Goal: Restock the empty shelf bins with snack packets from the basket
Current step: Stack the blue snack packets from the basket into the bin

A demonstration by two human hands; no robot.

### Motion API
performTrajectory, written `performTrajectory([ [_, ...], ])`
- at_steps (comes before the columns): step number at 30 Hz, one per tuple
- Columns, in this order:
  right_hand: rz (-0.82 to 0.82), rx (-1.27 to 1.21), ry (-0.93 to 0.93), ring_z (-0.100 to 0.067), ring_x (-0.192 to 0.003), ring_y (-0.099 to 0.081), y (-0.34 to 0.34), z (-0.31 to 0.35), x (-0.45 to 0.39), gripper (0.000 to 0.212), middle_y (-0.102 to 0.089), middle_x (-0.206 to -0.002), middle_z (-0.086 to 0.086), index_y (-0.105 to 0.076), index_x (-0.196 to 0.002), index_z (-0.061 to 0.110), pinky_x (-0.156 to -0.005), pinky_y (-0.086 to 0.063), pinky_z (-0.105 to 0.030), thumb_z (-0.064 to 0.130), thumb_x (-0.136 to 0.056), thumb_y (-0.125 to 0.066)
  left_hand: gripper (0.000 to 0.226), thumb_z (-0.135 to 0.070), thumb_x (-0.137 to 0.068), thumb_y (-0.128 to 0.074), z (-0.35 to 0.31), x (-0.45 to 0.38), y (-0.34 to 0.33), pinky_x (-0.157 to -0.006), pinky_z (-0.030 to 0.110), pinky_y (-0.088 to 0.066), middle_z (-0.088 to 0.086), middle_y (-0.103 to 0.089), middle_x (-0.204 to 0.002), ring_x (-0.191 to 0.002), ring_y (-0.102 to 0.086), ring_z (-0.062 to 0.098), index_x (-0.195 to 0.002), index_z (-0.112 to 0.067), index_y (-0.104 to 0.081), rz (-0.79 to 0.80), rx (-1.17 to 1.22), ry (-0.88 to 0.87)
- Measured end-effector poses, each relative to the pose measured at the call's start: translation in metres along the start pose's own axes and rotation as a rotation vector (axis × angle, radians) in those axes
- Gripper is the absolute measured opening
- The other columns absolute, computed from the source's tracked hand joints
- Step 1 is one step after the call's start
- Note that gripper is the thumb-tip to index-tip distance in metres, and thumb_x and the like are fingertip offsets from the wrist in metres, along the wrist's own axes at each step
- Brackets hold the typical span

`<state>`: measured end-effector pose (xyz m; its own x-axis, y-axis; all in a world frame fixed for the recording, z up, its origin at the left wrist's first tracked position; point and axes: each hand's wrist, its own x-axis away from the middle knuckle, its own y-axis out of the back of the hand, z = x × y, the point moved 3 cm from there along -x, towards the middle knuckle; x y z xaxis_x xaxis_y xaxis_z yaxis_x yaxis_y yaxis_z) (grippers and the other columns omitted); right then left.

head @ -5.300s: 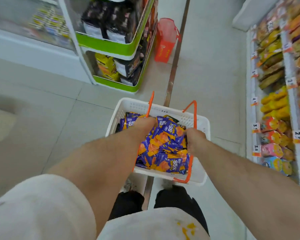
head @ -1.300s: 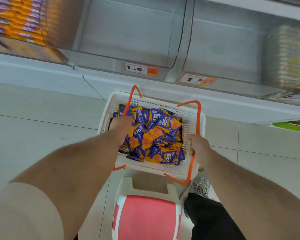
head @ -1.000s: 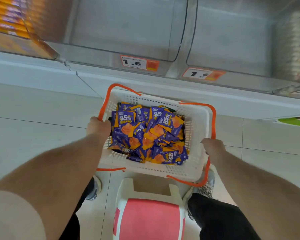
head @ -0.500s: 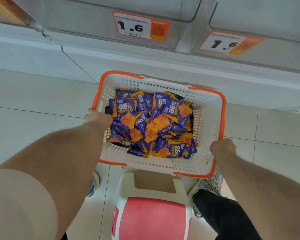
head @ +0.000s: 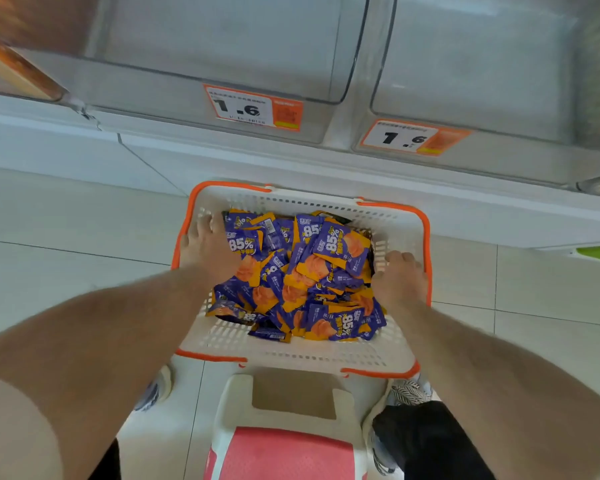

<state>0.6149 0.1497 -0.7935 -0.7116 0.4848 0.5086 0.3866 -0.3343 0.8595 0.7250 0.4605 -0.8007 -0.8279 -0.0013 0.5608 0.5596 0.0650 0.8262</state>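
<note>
Reaching into the basket (head: 291, 355), left hand (head: 210, 252) fingers spread flat on snack packets (head: 302, 282); right hand (head: 399, 277) fingers loosely touching them.

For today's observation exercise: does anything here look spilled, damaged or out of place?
Nothing stands out. The snack packets lie jumbled but all inside the basket, none on the floor, and both bins above are bare.

Pink-topped stool (head: 288, 445); price tags (head: 253, 107), slightly blurred
</note>
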Motion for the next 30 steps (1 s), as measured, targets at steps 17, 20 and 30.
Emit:
performTrajectory([
  [17, 0.293, 0.297, 0.346, -0.033, -0.124, -0.048, -0.059, 0.076, -0.099, 0.131, -0.044, -0.141, -0.013, -0.023, -0.148, 0.012, -0.1, -0.046, -0.046, 0.081, -0.047, -0.071, 0.049, -0.029, -0.087, -0.054, -0.077, -0.077, 0.001, -0.104, 0.042, -0.035, 0.005, -0.043, -0.14, -0.126, -0.042, 0.028, -0.134, -0.018, -0.045, -0.494, -0.385, -0.586],
  [20, 0.24, 0.337, 0.369, -0.032, -0.129, -0.045, -0.058, 0.082, -0.102, 0.137, -0.041, -0.144, -0.012, -0.021, -0.149, 0.008, -0.101, -0.046, -0.046, 0.081, -0.044, -0.071, 0.047, -0.027, -0.086, -0.054, -0.08, -0.074, -0.005, -0.104, 0.041, -0.034, 0.005, -0.043, -0.14, -0.126, -0.042, 0.027, -0.132, -0.017, -0.047, -0.523, -0.342, -0.544],
  [30, 0.059, -0.026, 0.358, -0.023, -0.099, -0.06, -0.026, 0.084, -0.056, 0.095, -0.055, -0.119, -0.007, -0.05, -0.125, 0.013, -0.079, -0.056, -0.038, 0.074, -0.054, -0.067, 0.019, -0.031, -0.094, -0.048, -0.094, -0.033, -0.005, -0.08, 0.033, -0.05, 0.002, -0.064, -0.106, -0.093, -0.061, 0.022, -0.105, -0.021, -0.059, -0.078, 0.197, -0.411],
])
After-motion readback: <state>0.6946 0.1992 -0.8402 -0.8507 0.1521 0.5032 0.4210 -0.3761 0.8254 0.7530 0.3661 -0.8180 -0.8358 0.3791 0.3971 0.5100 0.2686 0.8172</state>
